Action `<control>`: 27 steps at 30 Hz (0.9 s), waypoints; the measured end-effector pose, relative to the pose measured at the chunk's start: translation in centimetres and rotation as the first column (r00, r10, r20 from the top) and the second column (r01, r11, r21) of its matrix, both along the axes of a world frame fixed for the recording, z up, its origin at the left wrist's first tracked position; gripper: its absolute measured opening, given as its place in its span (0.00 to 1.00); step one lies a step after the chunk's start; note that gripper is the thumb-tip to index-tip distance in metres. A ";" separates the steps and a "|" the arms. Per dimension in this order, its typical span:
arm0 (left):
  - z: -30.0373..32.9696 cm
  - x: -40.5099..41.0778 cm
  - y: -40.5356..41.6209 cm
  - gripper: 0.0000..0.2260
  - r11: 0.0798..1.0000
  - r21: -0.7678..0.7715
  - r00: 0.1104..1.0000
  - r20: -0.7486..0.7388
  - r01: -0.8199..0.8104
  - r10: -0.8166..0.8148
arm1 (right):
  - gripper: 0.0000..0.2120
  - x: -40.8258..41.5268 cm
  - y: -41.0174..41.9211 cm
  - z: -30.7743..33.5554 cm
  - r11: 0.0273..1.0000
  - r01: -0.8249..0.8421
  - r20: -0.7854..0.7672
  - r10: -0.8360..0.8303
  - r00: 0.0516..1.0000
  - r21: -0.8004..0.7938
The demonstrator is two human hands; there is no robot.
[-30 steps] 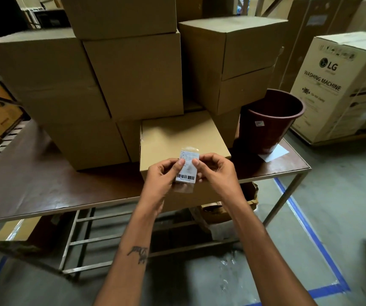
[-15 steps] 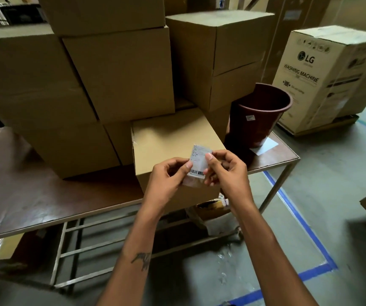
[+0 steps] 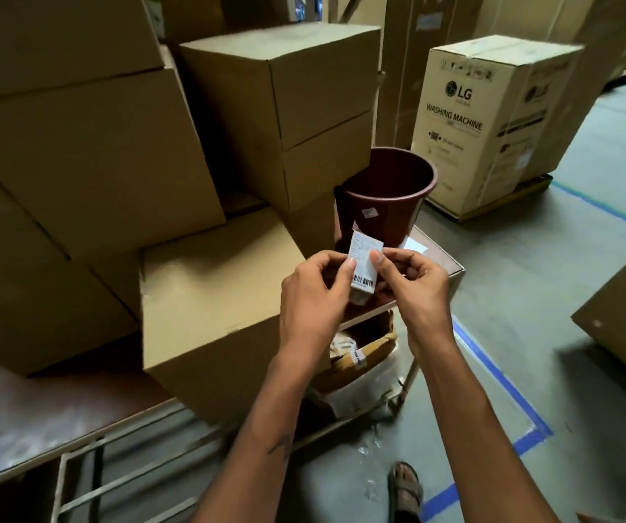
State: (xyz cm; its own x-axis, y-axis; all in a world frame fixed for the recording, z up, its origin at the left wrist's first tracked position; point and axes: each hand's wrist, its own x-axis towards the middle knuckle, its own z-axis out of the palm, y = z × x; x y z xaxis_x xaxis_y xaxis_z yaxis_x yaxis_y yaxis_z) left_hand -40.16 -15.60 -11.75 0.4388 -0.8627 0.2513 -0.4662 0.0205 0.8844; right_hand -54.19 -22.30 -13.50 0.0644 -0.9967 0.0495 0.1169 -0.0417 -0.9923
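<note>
Left hand (image 3: 313, 296) is just right of the low carton (image 3: 213, 281), thumb and forefinger pinching the barcode label (image 3: 363, 264) at its left edge. Label sits above the carton's right corner. It looks light, floppy and probably sticky-backed, so hold by the edges only. Right hand (image 3: 413, 285) pinches the right edge, fingers curled, wrists angled inward.

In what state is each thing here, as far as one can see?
Small white barcode label: held up, pinched on both side edges.
Left grip: pinches label.
Right grip: pinches label.
Dark red plastic bucket: upright, lidless.
Plain brown cardboard box nearest: closed.
Printed washing-machine carton: closed, upright.
</note>
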 end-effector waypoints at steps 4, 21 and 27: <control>-0.2 -2.6 -5.9 0.12 0.998 -0.008 0.996 0.059 -0.068 0.069 | 0.10 -2.4 -5.8 0.2 0.999 -0.031 -0.006 0.031 0.999 -0.021; -2.4 -4.4 -27.0 0.09 0.955 0.057 0.957 0.034 -0.290 0.288 | 0.14 -4.4 -29.4 -2.0 0.989 -0.122 -0.394 0.082 0.915 -0.079; -1.9 -3.2 -30.5 0.07 0.924 0.095 0.921 0.162 -0.371 0.353 | 0.13 -2.7 -32.4 -1.5 0.984 -0.087 -0.624 -0.029 0.781 -0.155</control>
State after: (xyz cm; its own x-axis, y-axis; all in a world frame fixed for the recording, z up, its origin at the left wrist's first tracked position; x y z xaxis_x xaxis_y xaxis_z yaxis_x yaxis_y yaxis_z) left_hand -43.37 -46.10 -13.60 0.6950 -0.6791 0.2361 -0.5399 -0.2762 0.7951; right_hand -56.87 -54.66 -15.04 0.1680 -0.9740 0.1519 -0.5187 -0.2184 -0.8266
